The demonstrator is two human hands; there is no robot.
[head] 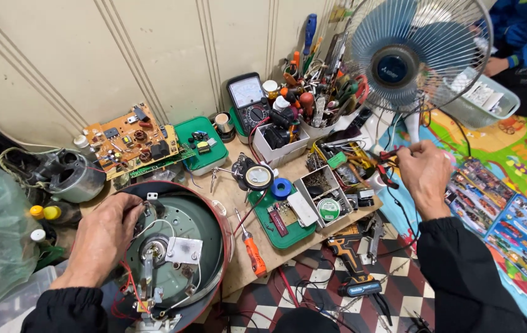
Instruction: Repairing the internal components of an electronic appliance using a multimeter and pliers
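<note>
Left hand (106,237) is resting at 8 o'clock, palm down, fingers curled onto the rim and inner metal parts of the opened round appliance base (174,246), touching a bracket near its white wires; nothing is clamped in it as far as can be seen. The base is sitting at 7 o'clock on the wooden board, red-rimmed, underside up, with one square metal plate (184,250) at its middle.

Right hand (425,174) is hanging at 3 o'clock, wrist bent, fingers pinched shut around red and black test leads (388,161), thumb pressing against the forefinger. Both sleeves are black.

Just beside the base at 6 o'clock one orange-handled screwdriver (252,250) is lying. One cordless drill (353,262) is lying on the tiled floor at 5 o'clock. Two green trays are showing: one (288,222) near centre, one (200,148) farther at 11 o'clock. One blue tape roll (280,187) is sitting near centre.

Farther out, one orange circuit board (129,140) is leaning at 10 o'clock, one analogue multimeter (248,100) is standing at 12 o'clock, and one desk fan (412,52) is standing at 1 o'clock.
</note>
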